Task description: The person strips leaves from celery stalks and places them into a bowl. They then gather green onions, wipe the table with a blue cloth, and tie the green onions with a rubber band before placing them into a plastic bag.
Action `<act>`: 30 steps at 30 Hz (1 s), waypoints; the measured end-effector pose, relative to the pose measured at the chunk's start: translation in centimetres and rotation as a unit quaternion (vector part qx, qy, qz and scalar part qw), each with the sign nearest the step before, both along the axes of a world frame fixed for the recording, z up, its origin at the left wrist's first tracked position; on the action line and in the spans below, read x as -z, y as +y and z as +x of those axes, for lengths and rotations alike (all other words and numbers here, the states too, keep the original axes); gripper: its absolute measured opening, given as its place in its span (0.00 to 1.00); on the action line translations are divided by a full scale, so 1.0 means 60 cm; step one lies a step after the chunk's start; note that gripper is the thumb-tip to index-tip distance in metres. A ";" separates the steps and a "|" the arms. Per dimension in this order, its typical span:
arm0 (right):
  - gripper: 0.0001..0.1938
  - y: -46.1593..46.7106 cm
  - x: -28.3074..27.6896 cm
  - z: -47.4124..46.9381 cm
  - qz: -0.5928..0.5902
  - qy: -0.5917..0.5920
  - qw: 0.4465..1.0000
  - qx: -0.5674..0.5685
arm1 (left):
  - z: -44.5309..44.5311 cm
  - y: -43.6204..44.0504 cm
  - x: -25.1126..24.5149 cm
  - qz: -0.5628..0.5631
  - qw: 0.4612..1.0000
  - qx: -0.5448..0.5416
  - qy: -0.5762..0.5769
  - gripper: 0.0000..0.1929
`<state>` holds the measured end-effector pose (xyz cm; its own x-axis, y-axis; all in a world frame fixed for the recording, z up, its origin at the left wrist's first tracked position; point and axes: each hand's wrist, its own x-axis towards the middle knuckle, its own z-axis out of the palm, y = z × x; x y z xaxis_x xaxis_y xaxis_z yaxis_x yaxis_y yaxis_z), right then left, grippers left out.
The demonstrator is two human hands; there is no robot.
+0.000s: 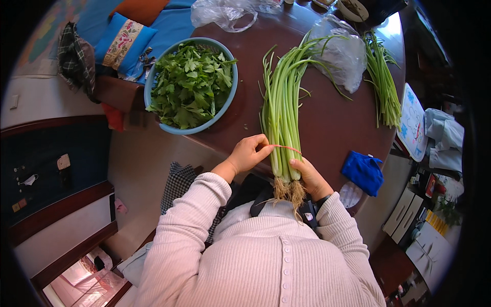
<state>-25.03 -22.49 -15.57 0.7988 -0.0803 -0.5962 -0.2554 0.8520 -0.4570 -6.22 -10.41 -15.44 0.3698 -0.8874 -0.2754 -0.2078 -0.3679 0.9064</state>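
Observation:
A bunch of long green stalks with brown roots, perhaps green onions or garlic chives (284, 111), lies over the table edge with its roots toward me. A thin red band (287, 147) crosses its lower part. My left hand (251, 152) pinches the band at the bunch's left side. From the right, my right hand (311, 177) grips the stalks just above the roots, thumb on the front; its other fingers are partly hidden. Left of the bunch stands a blue plastic basket (147, 92) heaped with leafy greens (191, 84), and a second bunch of green stalks (383, 82) lies at the right.
The dark red wooden table (326, 126) bears a clear plastic bag (341, 57), another plastic bag (222, 13) at the far edge and a folded blue cloth (362, 172) near the right edge. A blue cushion (123, 46) rests on the seat at the far left.

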 end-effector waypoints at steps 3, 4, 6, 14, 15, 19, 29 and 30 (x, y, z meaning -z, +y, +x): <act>0.31 -0.005 0.002 -0.007 -0.009 0.001 1.000 -0.017 | 0.006 -0.014 -0.001 -0.001 0.998 0.039 0.052 0.15; 0.31 -0.009 0.003 -0.010 -0.026 0.007 0.999 -0.032 | 0.009 -0.019 -0.003 0.015 0.994 0.049 0.100 0.15; 0.31 -0.018 0.004 -0.016 -0.035 -0.011 0.998 -0.050 | 0.015 -0.028 -0.008 0.058 0.977 0.069 0.194 0.17; 0.31 -0.032 -0.001 -0.023 -0.057 -0.026 0.995 -0.073 | 0.006 -0.050 -0.015 0.136 0.965 0.089 0.204 0.19; 0.30 -0.032 -0.001 -0.022 -0.050 -0.043 0.996 -0.067 | 0.004 -0.047 -0.013 0.133 0.970 0.094 0.178 0.19; 0.29 -0.028 0.002 -0.021 -0.080 -0.036 0.994 -0.062 | -0.006 -0.039 0.003 0.125 0.984 0.065 0.107 0.20; 0.28 -0.027 0.005 -0.016 -0.069 -0.016 0.996 -0.054 | -0.053 -0.001 -0.001 0.027 0.985 -0.143 0.095 0.18; 0.27 -0.028 0.004 -0.017 -0.046 -0.031 0.997 -0.050 | -0.048 0.003 -0.009 0.084 0.976 -0.151 0.130 0.19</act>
<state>-26.03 -24.19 -15.83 0.8412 -0.0493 -0.5385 -0.3060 0.7777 -0.5491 -9.08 -10.20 -14.93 0.5058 -0.6822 -0.5279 0.1630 -0.5254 0.8351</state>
